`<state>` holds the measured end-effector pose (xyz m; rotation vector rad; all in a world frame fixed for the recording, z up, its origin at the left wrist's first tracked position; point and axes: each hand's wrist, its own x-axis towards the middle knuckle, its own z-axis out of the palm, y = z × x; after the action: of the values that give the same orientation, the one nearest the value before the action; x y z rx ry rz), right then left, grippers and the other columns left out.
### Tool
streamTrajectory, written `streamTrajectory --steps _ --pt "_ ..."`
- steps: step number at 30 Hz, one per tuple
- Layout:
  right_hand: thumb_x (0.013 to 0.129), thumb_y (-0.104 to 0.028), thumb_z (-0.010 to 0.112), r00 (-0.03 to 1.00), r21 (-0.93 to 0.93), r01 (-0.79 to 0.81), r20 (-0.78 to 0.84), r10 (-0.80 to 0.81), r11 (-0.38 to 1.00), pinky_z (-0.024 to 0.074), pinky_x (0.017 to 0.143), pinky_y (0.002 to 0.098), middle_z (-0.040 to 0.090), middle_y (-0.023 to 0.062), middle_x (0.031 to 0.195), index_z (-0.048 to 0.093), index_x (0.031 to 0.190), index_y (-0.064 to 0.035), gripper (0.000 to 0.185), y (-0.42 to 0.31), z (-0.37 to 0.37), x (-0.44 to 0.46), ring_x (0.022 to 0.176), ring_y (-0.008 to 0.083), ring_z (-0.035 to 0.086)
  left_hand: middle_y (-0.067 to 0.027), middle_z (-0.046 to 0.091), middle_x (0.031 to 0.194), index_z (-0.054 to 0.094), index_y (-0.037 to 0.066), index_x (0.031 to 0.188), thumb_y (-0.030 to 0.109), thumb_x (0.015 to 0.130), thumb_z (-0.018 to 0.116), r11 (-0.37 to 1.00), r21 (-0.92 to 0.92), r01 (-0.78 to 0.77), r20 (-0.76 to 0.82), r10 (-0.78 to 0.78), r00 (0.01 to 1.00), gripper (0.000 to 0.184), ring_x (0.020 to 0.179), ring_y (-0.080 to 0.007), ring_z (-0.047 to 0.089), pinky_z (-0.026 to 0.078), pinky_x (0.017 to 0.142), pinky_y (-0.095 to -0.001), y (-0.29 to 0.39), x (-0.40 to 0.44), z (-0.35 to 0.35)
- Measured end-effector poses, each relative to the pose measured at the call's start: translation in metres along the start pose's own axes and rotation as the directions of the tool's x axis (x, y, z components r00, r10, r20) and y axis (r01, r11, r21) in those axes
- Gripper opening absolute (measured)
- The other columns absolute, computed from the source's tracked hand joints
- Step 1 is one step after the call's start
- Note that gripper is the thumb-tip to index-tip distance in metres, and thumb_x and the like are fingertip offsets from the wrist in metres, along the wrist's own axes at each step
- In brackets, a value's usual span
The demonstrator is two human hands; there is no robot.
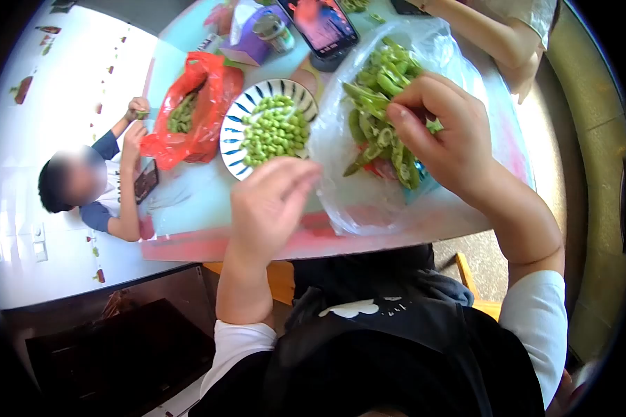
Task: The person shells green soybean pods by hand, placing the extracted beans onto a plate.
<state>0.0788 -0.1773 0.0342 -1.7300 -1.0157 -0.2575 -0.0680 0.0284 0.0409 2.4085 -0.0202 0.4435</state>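
Note:
My left hand (275,205) hovers at the near rim of a white plate (231,142) with dark stripes. Its fingers are pinched together, and anything between them is hidden. Shelled green beans (275,132) are heaped on that plate. Over a clear plastic bag (341,191) on the right, my right hand (448,135) is closed, thumb against forefinger, with a green bean pod (366,101) at its fingertips. Split green pods (396,149) are piled in this bag, under and beside the hand.
A red plastic bag (215,90) holds more pods. Behind the plate stand a phone (320,28) on a stand, a jar (273,33) and a purple box (247,48). One person (94,184) sits at the left; another person's arm (490,31) rests at the far right.

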Motion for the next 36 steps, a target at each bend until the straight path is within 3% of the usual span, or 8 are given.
streamTrajectory --steps 4,7,11,14,18,21,26,36 --pt "0.085 -0.007 0.068 0.999 0.000 -0.028 0.025 0.028 1.000 0.0480 0.055 0.0318 0.058 0.0102 0.074 0.062 0.083 -0.0002 0.010 -0.003 -0.001 0.000 0.061 0.0226 0.060 -0.0092 0.071 0.091 0.070 -0.004 0.092 -0.008 0.080 0.067 0.942 -0.119 0.313 -0.177 -0.330 0.927 0.013 0.082 -0.0161 0.068 0.052 0.070 -0.0269 -0.041 0.010 -0.014" --pt "0.085 -0.006 0.068 0.999 -0.011 -0.025 0.036 0.025 1.000 0.0478 0.055 0.0317 0.058 0.0100 0.074 0.062 0.083 0.0002 0.009 -0.004 -0.001 0.000 0.060 0.0222 0.060 -0.0113 0.071 0.092 0.071 -0.001 0.090 -0.005 0.081 0.066 0.998 0.059 0.035 -0.219 -0.021 0.975 0.011 0.082 -0.0209 0.068 0.052 0.070 -0.0294 -0.064 0.019 -0.016" --pt "0.084 -0.005 0.068 0.999 -0.002 -0.019 0.031 0.019 1.000 0.0479 0.055 0.0313 0.058 0.0099 0.074 0.062 0.083 0.0006 0.008 -0.004 0.001 0.000 0.060 0.0216 0.059 -0.0081 0.066 0.081 0.069 -0.002 0.087 -0.001 0.087 0.064 0.984 0.135 0.120 -0.234 -0.086 0.968 0.006 0.069 -0.0161 0.062 0.049 0.063 -0.0282 -0.074 0.023 -0.022" --pt "0.084 -0.003 0.068 1.000 -0.002 -0.005 0.020 0.005 1.000 0.0479 0.055 0.0309 0.058 0.0100 0.074 0.062 0.083 0.0009 0.008 -0.003 0.001 -0.001 0.060 0.0212 0.059 -0.0057 0.063 0.075 0.066 -0.002 0.089 0.005 0.091 0.062 0.974 -0.094 0.206 -0.389 -0.226 0.893 0.008 0.062 -0.0120 0.056 0.046 0.058 -0.0260 -0.070 0.029 -0.025" --pt "0.084 -0.002 0.068 0.999 0.000 -0.017 0.037 0.017 1.000 0.0481 0.055 0.0306 0.058 0.0101 0.074 0.062 0.083 0.0012 0.007 -0.003 0.002 0.000 0.060 0.0210 0.060 0.0014 0.058 0.072 0.065 -0.001 0.096 0.011 0.097 0.060 0.945 -0.202 0.257 -0.286 -0.308 0.907 0.013 0.064 -0.0041 0.052 0.044 0.059 -0.0192 -0.063 0.032 -0.040" --pt "0.084 -0.002 0.067 0.999 -0.004 -0.013 0.045 0.013 1.000 0.0483 0.055 0.0307 0.058 0.0103 0.075 0.063 0.083 0.0015 0.006 -0.004 0.001 0.000 0.061 0.0211 0.060 0.0017 0.057 0.070 0.066 -0.001 0.094 0.011 0.094 0.063 0.968 -0.021 0.250 -0.217 -0.248 0.944 0.012 0.061 -0.0053 0.050 0.044 0.059 -0.0206 -0.065 0.037 -0.035" --pt "0.084 -0.002 0.067 0.998 0.002 -0.023 0.053 0.022 1.000 0.0485 0.056 0.0312 0.058 0.0108 0.075 0.062 0.083 0.0014 0.006 -0.005 -0.001 0.000 0.061 0.0218 0.060 -0.0097 0.064 0.088 0.070 -0.001 0.095 0.010 0.077 0.077 0.946 0.245 0.212 -0.022 -0.213 0.977 0.023 0.068 -0.0151 0.055 0.048 0.066 -0.0290 -0.070 0.039 -0.026" --pt "0.084 -0.001 0.067 0.999 -0.002 0.008 0.051 -0.008 1.000 0.0483 0.055 0.0310 0.058 0.0105 0.075 0.062 0.083 0.0013 0.005 -0.005 -0.001 0.000 0.061 0.0219 0.060 -0.0147 0.062 0.089 0.066 -0.003 0.087 0.006 0.084 0.067 0.907 0.389 0.162 -0.099 -0.133 0.986 0.009 0.079 -0.0279 0.064 0.050 0.072 -0.0387 -0.086 0.036 -0.006"
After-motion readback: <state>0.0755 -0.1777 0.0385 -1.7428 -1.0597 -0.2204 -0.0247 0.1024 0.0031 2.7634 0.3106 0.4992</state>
